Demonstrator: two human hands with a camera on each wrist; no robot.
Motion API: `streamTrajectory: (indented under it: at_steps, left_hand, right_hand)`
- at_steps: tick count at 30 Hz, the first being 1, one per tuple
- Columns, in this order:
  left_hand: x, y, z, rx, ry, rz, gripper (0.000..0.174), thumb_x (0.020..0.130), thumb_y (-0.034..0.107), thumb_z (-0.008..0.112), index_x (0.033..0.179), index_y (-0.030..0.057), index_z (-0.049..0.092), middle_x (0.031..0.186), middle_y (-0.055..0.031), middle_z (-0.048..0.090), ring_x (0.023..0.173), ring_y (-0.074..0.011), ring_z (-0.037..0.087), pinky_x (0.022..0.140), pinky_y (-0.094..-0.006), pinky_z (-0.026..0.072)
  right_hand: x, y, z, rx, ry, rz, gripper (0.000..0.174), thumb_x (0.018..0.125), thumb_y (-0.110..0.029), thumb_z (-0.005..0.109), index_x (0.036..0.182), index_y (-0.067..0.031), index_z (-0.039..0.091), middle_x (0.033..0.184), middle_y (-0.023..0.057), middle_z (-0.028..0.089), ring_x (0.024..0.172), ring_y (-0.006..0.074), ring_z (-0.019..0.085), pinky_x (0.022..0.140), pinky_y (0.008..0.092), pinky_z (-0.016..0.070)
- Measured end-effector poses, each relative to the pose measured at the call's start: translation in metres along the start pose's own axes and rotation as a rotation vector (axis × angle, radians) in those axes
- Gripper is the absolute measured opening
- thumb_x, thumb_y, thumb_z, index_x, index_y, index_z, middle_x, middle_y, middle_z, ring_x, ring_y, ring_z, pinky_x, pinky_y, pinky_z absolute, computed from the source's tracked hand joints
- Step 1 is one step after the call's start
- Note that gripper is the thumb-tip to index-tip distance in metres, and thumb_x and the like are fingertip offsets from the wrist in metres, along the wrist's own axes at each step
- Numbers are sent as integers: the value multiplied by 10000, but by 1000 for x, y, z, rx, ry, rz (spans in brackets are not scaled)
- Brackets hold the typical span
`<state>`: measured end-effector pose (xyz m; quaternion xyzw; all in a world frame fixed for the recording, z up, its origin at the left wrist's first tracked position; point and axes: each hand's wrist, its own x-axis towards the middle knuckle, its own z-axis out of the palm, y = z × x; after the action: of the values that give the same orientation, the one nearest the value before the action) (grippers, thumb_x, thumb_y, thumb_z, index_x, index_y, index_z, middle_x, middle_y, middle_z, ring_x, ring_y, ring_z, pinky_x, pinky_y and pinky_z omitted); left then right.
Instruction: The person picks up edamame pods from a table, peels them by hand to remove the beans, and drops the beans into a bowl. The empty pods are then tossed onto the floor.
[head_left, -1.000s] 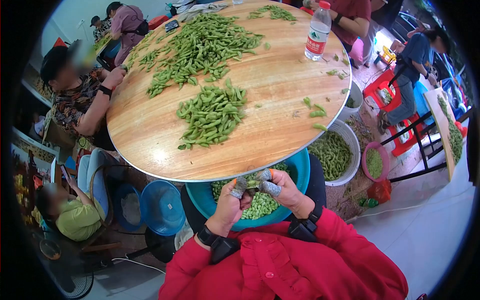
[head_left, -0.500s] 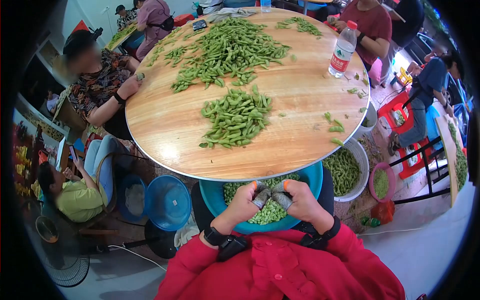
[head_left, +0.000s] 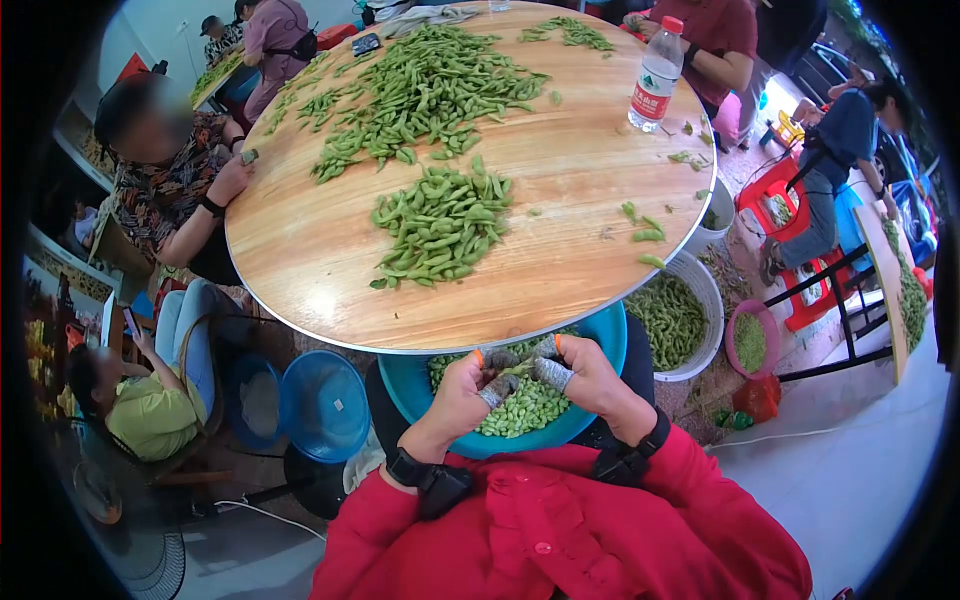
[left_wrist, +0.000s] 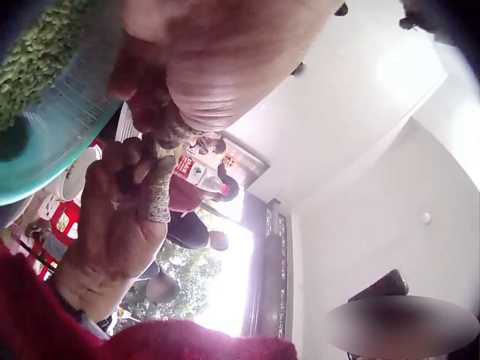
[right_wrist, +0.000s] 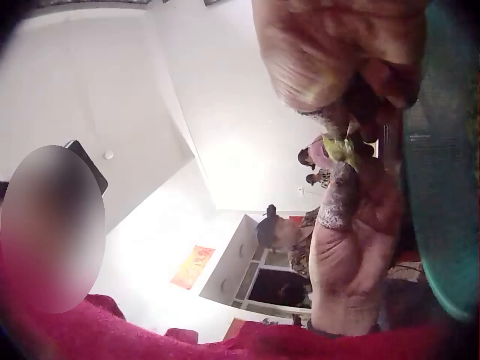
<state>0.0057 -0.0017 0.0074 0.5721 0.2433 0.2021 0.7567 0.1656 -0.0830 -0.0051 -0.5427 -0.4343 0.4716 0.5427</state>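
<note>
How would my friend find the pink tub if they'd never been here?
Start at the big round wooden table. Past its right edge, a white basket of green pods stands on the floor. Just right of it is the pink tub, smaller and holding paler green bits.

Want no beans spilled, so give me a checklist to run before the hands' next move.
1. Left hand and right hand both pinching the pod: ok.
2. Basin below the hands: ok.
3. Finger wraps on both hands: ok.
4. Pod emptied of beans: cannot tell, fingers partly cover it.
5. More pods nearby: ok, near pile on the table.
6. Bottle capped and upright: ok.
</note>
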Motion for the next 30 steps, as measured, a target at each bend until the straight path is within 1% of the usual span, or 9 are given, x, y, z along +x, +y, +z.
streamTrajectory:
  at_steps: [3,8,9,11,15,18,25,28,30]
  left_hand:
    - [3,0,3,71,14,48,152,817,45,549,965,18,533,776,17,540,630,-38,475,558,-176,391]
    - [3,4,-1,195,-64,-96,145,826,11,505,966,5,541,750,20,537,632,-41,477,554,-188,392]
    - [3,5,-2,205,-65,-119,148,827,8,498,969,2,540,748,20,536,635,-43,478,554,-191,393]
    - [3,-1,-6,244,27,-70,157,820,5,510,974,-2,540,768,14,550,655,-49,495,572,-193,407]
    - [-3,-2,-3,176,176,23,184,804,-6,535,987,-5,538,806,-1,576,701,-61,527,619,-195,433]
    - [0,-1,4,242,157,103,196,790,-12,559,985,1,546,827,-10,588,734,-65,542,652,-197,445]
    - [2,1,-6,-74,65,-62,164,775,0,582,936,22,564,789,-1,580,629,-46,511,538,-167,402]
    - [3,-1,-1,-72,150,-46,177,756,-52,546,909,35,556,778,9,564,630,-48,499,545,-168,395]
    - [3,-8,2,-135,214,-15,210,735,-84,508,898,42,546,780,15,550,637,-47,486,549,-172,387]
  right_hand:
    - [2,-7,-2,-123,-34,-71,155,780,-53,563,915,24,561,727,92,599,650,91,472,595,266,423]
    - [0,-23,-8,-351,-91,-51,134,771,-58,569,886,11,574,698,98,599,620,101,471,583,272,424]
    - [0,-21,-7,-300,-68,-27,125,770,-59,570,873,11,576,689,96,593,614,100,468,576,273,421]
    - [0,-16,-6,-200,-24,22,106,768,-60,571,848,11,580,670,91,583,601,97,461,560,275,417]
    - [0,-8,1,-130,98,-53,84,769,-51,563,825,9,578,640,81,556,578,93,437,535,271,402]
    - [1,-8,7,-205,72,-114,82,772,-50,559,826,9,578,638,79,553,585,90,435,536,267,399]
    - [-3,-36,11,-234,-10,-86,95,761,-33,574,836,23,590,597,91,526,577,87,428,530,263,402]
    - [0,-29,15,-265,12,-128,86,756,-25,574,826,21,589,594,97,527,585,80,430,530,267,404]
    - [1,-23,18,-287,12,-121,70,735,-25,587,793,14,581,596,119,519,549,114,440,515,278,397]
